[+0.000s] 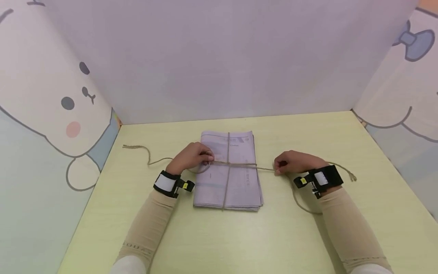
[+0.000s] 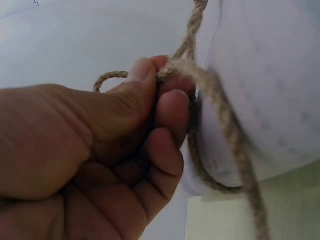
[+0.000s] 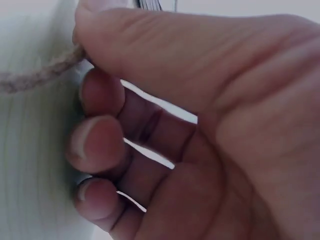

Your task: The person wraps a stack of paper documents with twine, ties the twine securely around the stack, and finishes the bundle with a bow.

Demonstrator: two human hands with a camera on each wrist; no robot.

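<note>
A stack of folded newspapers (image 1: 210, 190) lies flat on the table, with twine (image 1: 228, 148) running lengthwise and crosswise over it. My left hand (image 1: 192, 156), over the stack's left edge, pinches the twine between thumb and fingers. In the left wrist view a strand of twine (image 2: 235, 135) bends away from the fingertips across the paper. To the right of the stack my right hand (image 1: 295, 162) pinches the other length of twine, which runs fairly straight from the crossing. A piece of twine (image 3: 42, 75) leaves the right thumb tip in the right wrist view.
On the pale yellow table (image 1: 263, 239), one loose twine end (image 1: 135, 147) lies far left, while another twine end (image 1: 351, 176) shows beyond the right wrist. A plain pale wall (image 1: 232, 76) stands behind, with cartoon-printed panels (image 1: 44, 95) at both sides.
</note>
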